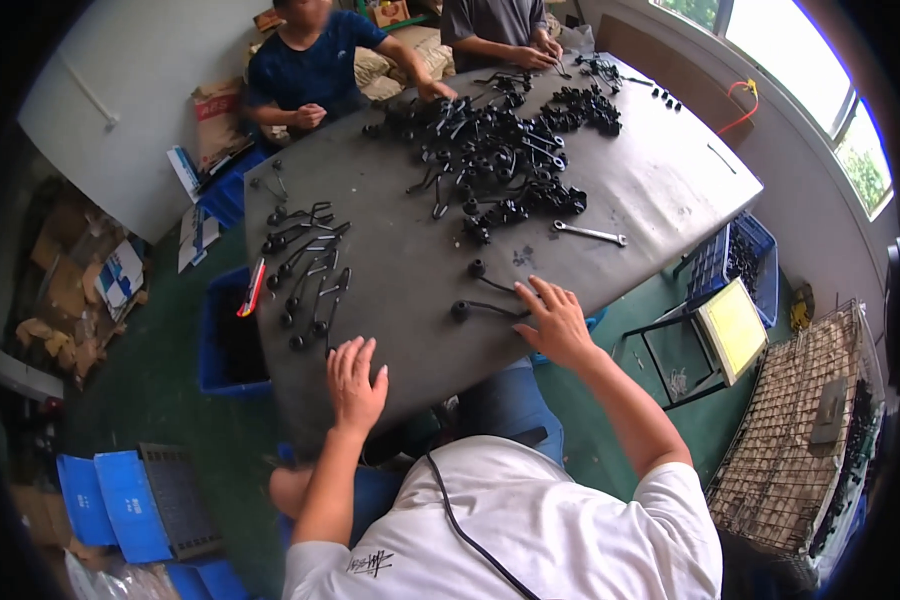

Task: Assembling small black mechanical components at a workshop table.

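Observation:
Two black bent metal rods with round ball-like ends lie in front of me, the upper rod (494,283) and the lower rod (490,307). My right hand (557,322) reaches to their right ends with fingers apart, and it hides where they stop. Whether the fingertips touch the rods I cannot tell. On the left, my left hand (356,385) rests at the table's near edge, fingers stretched out and holding nothing. Just beyond it lies a loose row of similar bent black rods (315,285).
A large pile of black parts (490,140) covers the far middle of the grey table (400,290). A wrench (590,234) lies to the right, a red cutter knife (252,288) at the left edge. Two people work across the table. Blue crates (232,345) stand beside it.

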The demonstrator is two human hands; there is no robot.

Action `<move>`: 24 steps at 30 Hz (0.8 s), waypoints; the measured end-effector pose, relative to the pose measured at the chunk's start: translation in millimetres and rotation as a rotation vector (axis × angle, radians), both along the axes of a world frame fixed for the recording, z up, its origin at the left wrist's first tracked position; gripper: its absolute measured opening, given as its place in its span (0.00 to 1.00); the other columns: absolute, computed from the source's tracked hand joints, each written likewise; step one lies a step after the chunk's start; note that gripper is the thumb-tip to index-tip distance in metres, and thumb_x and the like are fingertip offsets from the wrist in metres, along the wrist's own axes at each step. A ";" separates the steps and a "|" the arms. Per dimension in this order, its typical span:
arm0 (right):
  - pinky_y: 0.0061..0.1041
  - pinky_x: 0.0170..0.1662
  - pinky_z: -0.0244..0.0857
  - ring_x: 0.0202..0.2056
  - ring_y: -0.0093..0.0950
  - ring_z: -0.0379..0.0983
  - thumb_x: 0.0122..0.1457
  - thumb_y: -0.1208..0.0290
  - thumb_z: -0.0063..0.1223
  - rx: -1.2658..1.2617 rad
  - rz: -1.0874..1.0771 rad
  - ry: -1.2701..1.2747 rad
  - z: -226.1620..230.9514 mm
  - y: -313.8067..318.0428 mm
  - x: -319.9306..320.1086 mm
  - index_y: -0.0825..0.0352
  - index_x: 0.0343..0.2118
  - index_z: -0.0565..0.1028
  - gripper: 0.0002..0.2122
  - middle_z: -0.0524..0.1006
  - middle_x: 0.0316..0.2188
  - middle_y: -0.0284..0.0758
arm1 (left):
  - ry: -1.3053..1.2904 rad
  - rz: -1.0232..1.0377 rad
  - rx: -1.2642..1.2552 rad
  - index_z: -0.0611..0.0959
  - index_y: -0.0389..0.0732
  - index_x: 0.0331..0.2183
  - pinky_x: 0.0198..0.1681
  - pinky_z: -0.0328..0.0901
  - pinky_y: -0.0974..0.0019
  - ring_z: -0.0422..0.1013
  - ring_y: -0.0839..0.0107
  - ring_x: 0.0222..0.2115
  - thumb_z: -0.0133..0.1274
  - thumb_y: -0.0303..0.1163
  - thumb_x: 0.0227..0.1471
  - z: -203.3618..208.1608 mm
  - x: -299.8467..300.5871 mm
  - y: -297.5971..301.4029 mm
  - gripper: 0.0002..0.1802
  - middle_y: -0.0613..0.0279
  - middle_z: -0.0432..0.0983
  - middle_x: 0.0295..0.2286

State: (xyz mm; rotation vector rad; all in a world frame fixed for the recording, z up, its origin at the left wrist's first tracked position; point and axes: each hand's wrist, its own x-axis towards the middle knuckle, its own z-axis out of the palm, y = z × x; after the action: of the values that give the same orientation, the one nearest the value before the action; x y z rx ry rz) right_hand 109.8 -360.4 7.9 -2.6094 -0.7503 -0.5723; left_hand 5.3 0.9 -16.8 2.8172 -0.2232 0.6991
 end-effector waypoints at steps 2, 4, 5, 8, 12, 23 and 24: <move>0.38 0.55 0.64 0.53 0.37 0.70 0.55 0.64 0.61 -0.079 -0.002 0.078 -2.1 9.1 9.8 0.61 0.52 0.74 0.21 0.74 0.49 0.38 | -0.024 -0.002 -0.006 0.75 0.44 0.55 0.64 0.54 0.45 0.65 0.54 0.55 0.62 0.33 0.47 3.2 -4.2 -2.3 0.31 0.56 0.71 0.52; 0.38 0.53 0.66 0.50 0.37 0.71 0.55 0.64 0.61 -0.171 0.004 0.174 -11.9 14.3 20.9 0.63 0.51 0.74 0.20 0.74 0.47 0.38 | -0.033 0.018 -0.049 0.75 0.44 0.54 0.63 0.55 0.45 0.66 0.54 0.54 0.62 0.33 0.47 3.0 -5.2 -0.7 0.30 0.56 0.71 0.52; 0.37 0.51 0.67 0.48 0.38 0.72 0.55 0.64 0.61 -0.100 0.099 0.179 -18.7 11.8 22.0 0.63 0.49 0.75 0.19 0.75 0.45 0.38 | -0.030 0.016 -0.050 0.76 0.44 0.53 0.63 0.55 0.45 0.66 0.54 0.54 0.62 0.33 0.47 1.0 -4.1 -0.3 0.30 0.56 0.71 0.51; 0.35 0.48 0.71 0.45 0.40 0.74 0.55 0.64 0.61 -0.002 0.200 0.176 -22.6 21.7 8.1 0.64 0.44 0.78 0.15 0.76 0.44 0.40 | -0.032 0.024 -0.066 0.76 0.43 0.52 0.63 0.55 0.46 0.66 0.54 0.54 0.62 0.33 0.47 -0.2 -0.6 2.8 0.28 0.55 0.71 0.51; 0.37 0.51 0.70 0.46 0.42 0.75 0.57 0.63 0.61 0.116 0.179 0.303 -0.8 34.8 -4.3 0.65 0.43 0.80 0.14 0.76 0.45 0.40 | -0.029 -0.013 -0.082 0.78 0.42 0.49 0.63 0.55 0.45 0.65 0.53 0.55 0.61 0.35 0.49 -2.2 2.7 5.8 0.25 0.54 0.72 0.51; 0.30 0.45 0.70 0.36 0.34 0.76 0.60 0.73 0.56 0.359 0.301 0.661 1.9 53.3 22.5 0.63 0.48 0.80 0.13 0.78 0.34 0.37 | 0.005 0.000 -0.100 0.79 0.41 0.48 0.63 0.55 0.45 0.65 0.51 0.56 0.62 0.34 0.49 -1.4 -6.0 13.7 0.23 0.52 0.71 0.52; 0.30 0.45 0.70 0.36 0.34 0.76 0.60 0.73 0.56 0.356 0.306 0.672 -0.2 54.7 25.7 0.63 0.48 0.80 0.13 0.78 0.34 0.37 | 0.015 0.008 -0.102 0.79 0.41 0.48 0.63 0.55 0.45 0.65 0.51 0.56 0.62 0.34 0.49 -0.2 -5.8 14.9 0.23 0.52 0.71 0.52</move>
State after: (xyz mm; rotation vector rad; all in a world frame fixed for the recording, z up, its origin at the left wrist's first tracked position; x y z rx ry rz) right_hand 135.6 -305.7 7.8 -2.0903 -0.7103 0.2409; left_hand -0.4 15.7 -17.0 2.7263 -0.1688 0.6717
